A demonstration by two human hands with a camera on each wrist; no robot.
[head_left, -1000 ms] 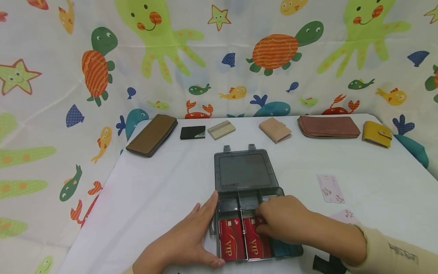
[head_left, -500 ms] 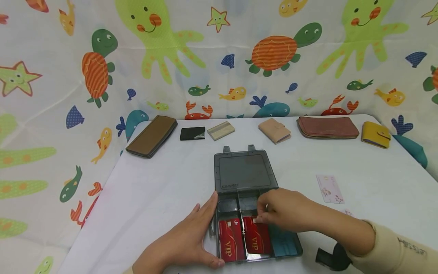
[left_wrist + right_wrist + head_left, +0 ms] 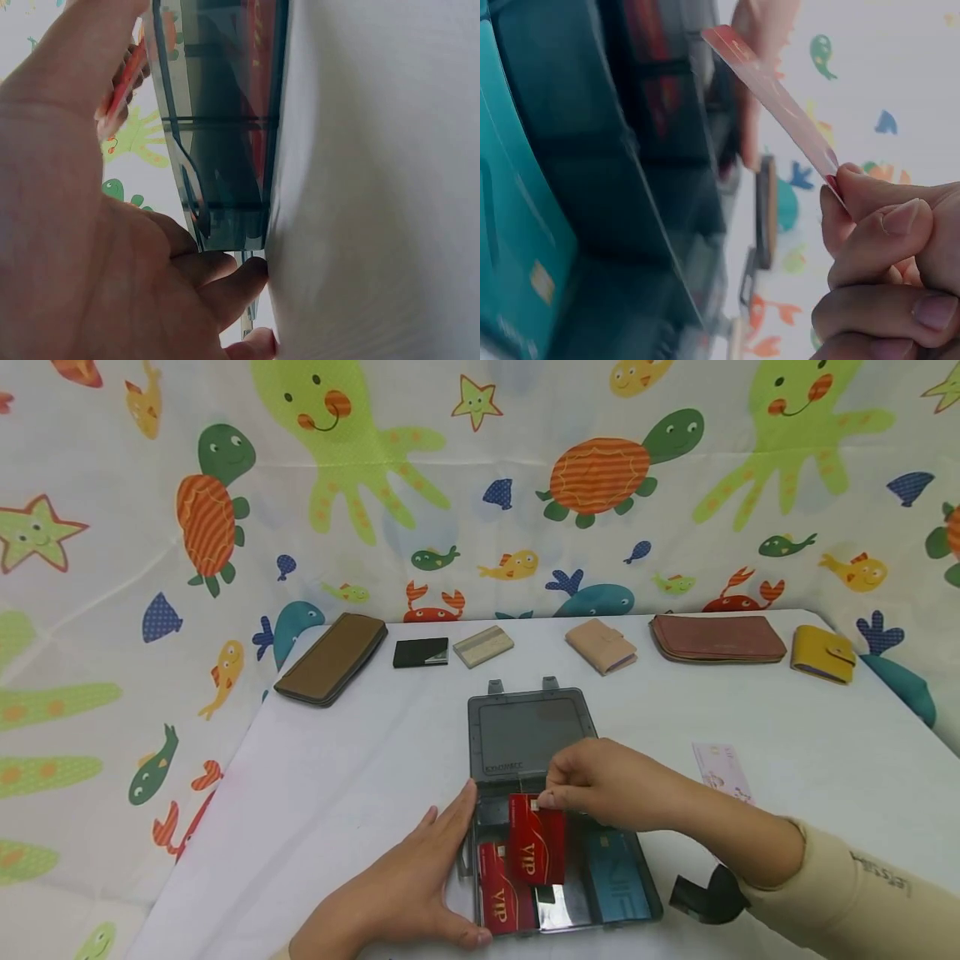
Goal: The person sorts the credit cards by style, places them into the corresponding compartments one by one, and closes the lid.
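White table (image 3: 360,760); right hand (image 3: 607,785) pinches red card (image 3: 537,850), hanging upright, long axis vertical.

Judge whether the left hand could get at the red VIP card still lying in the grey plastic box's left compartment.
Probably yes. The left hand rests against the open grey plastic box beside that red VIP card, which lies uncovered; the right hand holds another red card lifted above it.

"VIP" in gold on the lifted red card (image 3: 537,850); "VIP" on the red card in the box (image 3: 496,900). Lid lettering and sleeve print too small to read.
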